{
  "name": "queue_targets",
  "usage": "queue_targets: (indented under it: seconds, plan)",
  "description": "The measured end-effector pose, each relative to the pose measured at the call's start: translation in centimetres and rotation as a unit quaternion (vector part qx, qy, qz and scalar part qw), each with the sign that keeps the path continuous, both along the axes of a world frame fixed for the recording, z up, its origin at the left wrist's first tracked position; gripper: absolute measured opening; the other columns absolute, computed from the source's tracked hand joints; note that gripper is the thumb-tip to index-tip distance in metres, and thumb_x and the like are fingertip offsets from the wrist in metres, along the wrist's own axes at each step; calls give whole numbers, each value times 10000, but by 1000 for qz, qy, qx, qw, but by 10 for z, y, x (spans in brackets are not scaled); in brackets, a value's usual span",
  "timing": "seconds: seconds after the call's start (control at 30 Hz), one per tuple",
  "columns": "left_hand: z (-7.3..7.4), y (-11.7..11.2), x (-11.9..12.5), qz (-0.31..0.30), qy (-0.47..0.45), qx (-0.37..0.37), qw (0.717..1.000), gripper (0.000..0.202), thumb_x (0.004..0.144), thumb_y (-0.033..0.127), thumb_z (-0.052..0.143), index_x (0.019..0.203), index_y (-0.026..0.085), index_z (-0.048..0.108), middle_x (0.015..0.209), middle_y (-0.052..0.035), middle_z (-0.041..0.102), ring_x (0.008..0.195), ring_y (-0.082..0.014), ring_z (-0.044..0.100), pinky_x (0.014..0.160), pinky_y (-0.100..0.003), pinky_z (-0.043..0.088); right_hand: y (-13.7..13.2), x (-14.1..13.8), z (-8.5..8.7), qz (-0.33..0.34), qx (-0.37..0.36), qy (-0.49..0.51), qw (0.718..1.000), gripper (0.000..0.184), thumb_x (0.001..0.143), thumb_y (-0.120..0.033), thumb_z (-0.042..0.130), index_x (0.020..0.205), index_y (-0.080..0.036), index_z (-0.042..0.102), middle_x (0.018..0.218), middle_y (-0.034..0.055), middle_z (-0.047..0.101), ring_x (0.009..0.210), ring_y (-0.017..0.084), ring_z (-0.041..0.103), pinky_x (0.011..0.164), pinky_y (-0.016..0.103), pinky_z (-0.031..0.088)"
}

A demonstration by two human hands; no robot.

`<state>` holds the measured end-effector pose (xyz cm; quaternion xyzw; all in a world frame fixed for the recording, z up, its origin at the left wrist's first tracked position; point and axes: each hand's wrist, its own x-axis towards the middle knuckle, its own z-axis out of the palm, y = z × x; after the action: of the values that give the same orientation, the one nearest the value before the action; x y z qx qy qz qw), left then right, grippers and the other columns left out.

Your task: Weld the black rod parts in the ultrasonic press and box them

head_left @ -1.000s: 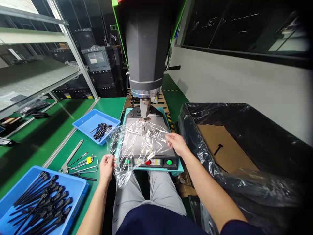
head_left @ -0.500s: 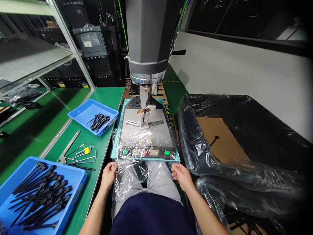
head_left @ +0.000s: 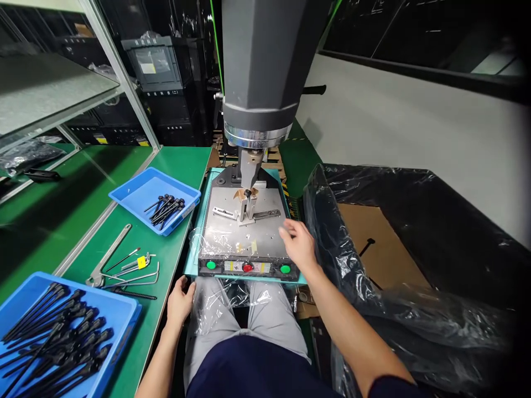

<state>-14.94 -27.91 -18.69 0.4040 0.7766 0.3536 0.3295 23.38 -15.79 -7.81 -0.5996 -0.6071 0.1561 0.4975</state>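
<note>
My right hand (head_left: 299, 244) hovers over the right side of the metal machine plate (head_left: 219, 237), thumb and fingers apart with nothing between them. Beside the front left corner of the machine base, my left hand (head_left: 181, 301) has its thumb and forefinger spread, holding nothing I can see. Clear plastic film (head_left: 207, 315) hangs from the machine front over my lap. A small metal fixture (head_left: 248, 213) stands on the plate, with a black-headed part (head_left: 248, 193) in it under the machine's horn (head_left: 250, 168). Two green buttons (head_left: 211, 265) and a red button (head_left: 248, 267) sit along the front.
To the left, a blue tray (head_left: 136, 190) and a nearer blue tray (head_left: 135, 315) hold several black rod-like parts. Hex keys (head_left: 145, 279) and a wrench (head_left: 112, 254) lie between them. On the right stands a plastic-lined box (head_left: 332, 215) with cardboard (head_left: 369, 232) inside.
My right hand has let go of the film edge and moved up over the plate. My left hand has opened and shifted slightly left and down. The film has sunk lower at the front.
</note>
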Motion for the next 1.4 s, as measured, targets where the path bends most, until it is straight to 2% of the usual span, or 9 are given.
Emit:
queue_targets:
  seconds: [0.1,0.2,0.3,0.43,0.73,0.9,1.1,1.23,1.4]
  plan:
    - [13,-2,1,-10,36,27,999,593,713,470,698,1219,180,597,1311,-174,624,1164,-330,621,1035,-478,440,68,-32,33,72,38,-29,996,376,853,-404,611,1174,-212,649,1157,116,628,1075,282,614,938,448,507]
    - [20,-7,3,-7,6,56,998,577,714,450,704,1215,180,605,1288,-162,639,1191,-319,606,1045,-463,441,118,-52,40,120,26,-54,991,381,806,-370,664,1149,-204,675,1210,120,605,1173,297,556,1037,465,432]
    - [23,-14,5,-5,-24,67,997,546,725,433,703,1207,190,619,1290,-147,640,1199,-311,599,1059,-460,432,143,-60,36,149,2,-40,988,276,796,-380,670,1006,-207,717,1155,101,630,1168,291,553,1056,466,405]
    - [28,-18,8,-4,-44,69,997,495,734,424,702,1168,193,646,1259,-133,659,1189,-306,604,1077,-450,414,146,-61,36,143,11,13,990,303,807,-466,649,944,-202,705,1152,98,643,1133,286,572,1011,458,438]
    - [58,-9,24,-62,-88,94,990,428,783,435,681,1136,193,677,1208,-102,687,1115,-278,640,1028,-415,461,75,-67,53,251,9,212,944,438,840,-589,646,1061,-212,617,929,73,726,959,245,682,942,435,495]
    - [113,1,51,-133,-130,165,969,365,828,400,661,1125,191,690,1164,-88,704,1098,-259,646,1013,-394,481,8,-87,48,309,-36,252,916,424,783,-495,767,1080,-226,630,874,38,694,799,200,670,789,372,550]
    - [169,7,85,-190,-148,271,932,352,838,334,679,1158,187,679,1150,-101,693,1050,-236,653,984,-404,508,-43,-111,41,344,-68,309,884,396,728,-431,835,1040,-256,667,978,37,682,902,210,652,882,386,524]
    - [177,11,96,-201,-160,316,913,389,844,312,683,1214,195,655,1198,-110,660,1070,-224,640,944,-385,531,-58,-128,48,375,-168,417,811,403,707,-433,847,1024,-246,682,871,26,691,755,186,653,732,346,566]
    - [171,15,96,-163,-204,288,921,260,836,354,696,1014,166,722,1045,-96,690,906,-189,669,790,-332,566,-73,-148,56,349,-251,509,746,346,683,-372,859,939,-192,711,725,3,652,596,119,573,526,226,496]
